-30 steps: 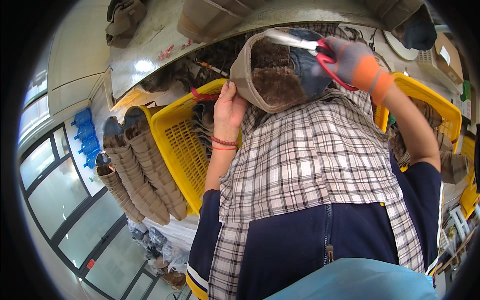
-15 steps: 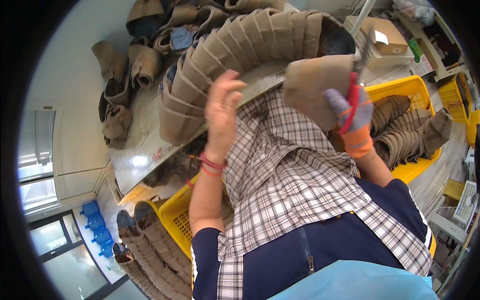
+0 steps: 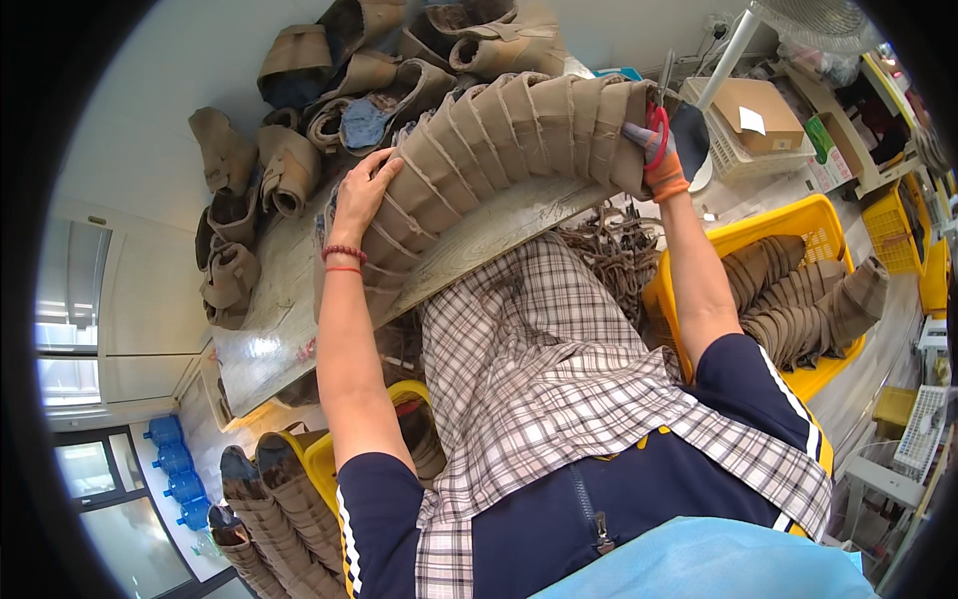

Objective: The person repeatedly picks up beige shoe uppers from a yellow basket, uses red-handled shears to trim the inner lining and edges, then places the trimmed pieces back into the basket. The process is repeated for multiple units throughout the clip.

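A long arc of nested brown suede-like tubes [image 3: 519, 135], resembling boot shafts with dark fuzzy lining, lies along the table [image 3: 499, 232]. My bare left hand [image 3: 366, 192] rests on the arc's left part, fingers stretched over the top. At the right end, my right hand [image 3: 659, 160], in a grey and orange glove, grips red-handled scissors [image 3: 657, 138], blades pointing away from me. That hand also presses against the last tube; its fingertips are partly hidden there.
Loose brown tubes [image 3: 289, 165] are heaped at the back left. A yellow basket [image 3: 813, 215] with nested stacks stands to my right, another yellow basket [image 3: 321, 469] at lower left. Brown scraps [image 3: 619, 250] hang beneath the table. A cardboard box [image 3: 755, 105] and fan [image 3: 813, 22] stand far right.
The brown tube that my right hand held over my lap is now at the arc's right end. My left hand has moved left onto the arc.
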The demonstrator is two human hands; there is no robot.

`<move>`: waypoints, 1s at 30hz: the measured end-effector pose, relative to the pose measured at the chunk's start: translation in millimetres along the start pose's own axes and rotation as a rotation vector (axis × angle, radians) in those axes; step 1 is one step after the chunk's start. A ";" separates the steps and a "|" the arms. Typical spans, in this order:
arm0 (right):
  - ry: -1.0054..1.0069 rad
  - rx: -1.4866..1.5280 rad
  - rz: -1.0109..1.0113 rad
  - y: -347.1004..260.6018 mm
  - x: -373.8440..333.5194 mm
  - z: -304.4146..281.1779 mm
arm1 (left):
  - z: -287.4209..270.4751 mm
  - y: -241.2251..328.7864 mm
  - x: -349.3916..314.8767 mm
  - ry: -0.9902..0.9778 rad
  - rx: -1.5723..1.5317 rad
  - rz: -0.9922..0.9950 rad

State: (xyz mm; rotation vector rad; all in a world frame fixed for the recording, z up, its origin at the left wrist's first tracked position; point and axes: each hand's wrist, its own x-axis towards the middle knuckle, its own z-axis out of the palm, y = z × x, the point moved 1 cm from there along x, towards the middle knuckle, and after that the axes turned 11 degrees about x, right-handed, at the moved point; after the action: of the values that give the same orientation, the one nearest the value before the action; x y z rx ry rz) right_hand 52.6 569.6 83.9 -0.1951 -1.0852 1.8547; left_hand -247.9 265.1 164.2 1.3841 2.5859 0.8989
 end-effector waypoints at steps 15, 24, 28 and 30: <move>0.122 0.112 -0.036 52.3 -14.8 -55.5 | -27.2 7.3 -51.6 0.631 0.146 0.073; 0.380 -0.209 -0.334 2.3 -82.0 -1.1 | 12.2 52.3 -226.2 0.724 -0.450 -0.242; -0.311 -0.744 -0.064 8.5 -187.3 157.1 | 55.5 115.9 -234.5 0.157 -0.889 -0.069; -0.645 -0.758 0.053 17.5 -212.4 206.4 | 73.2 112.9 -240.3 0.217 -1.135 -0.170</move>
State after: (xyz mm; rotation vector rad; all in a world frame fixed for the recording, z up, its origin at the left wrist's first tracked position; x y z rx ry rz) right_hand 44.9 276.6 130.2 -0.0511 -2.2256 1.4890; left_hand 1.3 158.7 114.7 0.7198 1.6286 2.0549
